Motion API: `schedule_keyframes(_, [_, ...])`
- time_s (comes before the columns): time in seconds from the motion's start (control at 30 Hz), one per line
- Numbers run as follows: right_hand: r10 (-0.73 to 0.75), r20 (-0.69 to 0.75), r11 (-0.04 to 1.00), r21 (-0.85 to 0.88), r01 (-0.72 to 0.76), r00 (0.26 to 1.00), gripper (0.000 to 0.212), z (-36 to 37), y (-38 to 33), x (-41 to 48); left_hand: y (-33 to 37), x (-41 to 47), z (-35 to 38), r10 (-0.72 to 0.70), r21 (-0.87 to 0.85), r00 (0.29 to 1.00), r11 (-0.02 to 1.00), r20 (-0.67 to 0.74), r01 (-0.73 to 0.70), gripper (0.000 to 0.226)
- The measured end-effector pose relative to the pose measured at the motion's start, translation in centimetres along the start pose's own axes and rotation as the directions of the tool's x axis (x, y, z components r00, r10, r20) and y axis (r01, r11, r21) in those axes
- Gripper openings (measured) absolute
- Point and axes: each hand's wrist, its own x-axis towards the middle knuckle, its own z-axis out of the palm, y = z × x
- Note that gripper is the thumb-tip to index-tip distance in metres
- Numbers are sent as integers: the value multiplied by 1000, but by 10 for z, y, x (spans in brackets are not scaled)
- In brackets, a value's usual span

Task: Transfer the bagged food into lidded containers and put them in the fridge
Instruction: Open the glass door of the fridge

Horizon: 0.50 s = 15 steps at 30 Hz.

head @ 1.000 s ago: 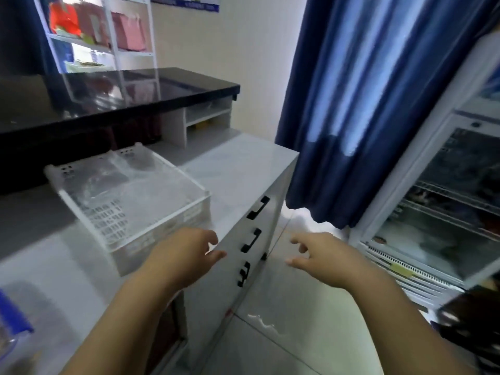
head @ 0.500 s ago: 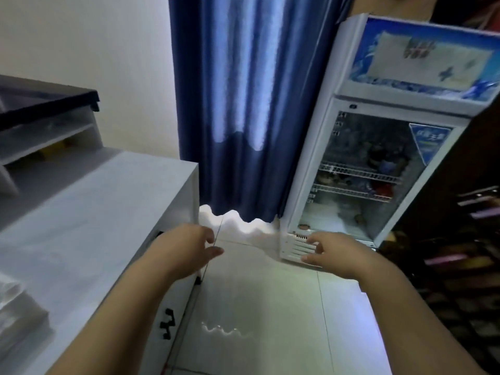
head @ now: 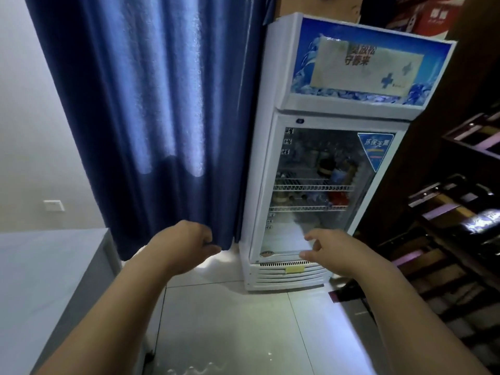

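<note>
left hand (head: pixel 186 246): empty, fingers loosely curled
right hand (head: pixel 334 251): empty, fingers relaxed
fridge (head: pixel 319 163): door closed, beside curtain (head: pixel 151 104)

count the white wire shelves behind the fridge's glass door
2: the upper white wire shelf at mid-door, and the lower white wire shelf just beneath it, inside the white glass-door fridge. Glare may hide more higher up.
</note>
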Motion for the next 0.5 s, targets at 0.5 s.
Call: schedule_keyframes(0.5, [-165,-225,965,-239,110,960,44,-95,27,284,28,270,-6,-30,-27,999,999,-37,29,33])
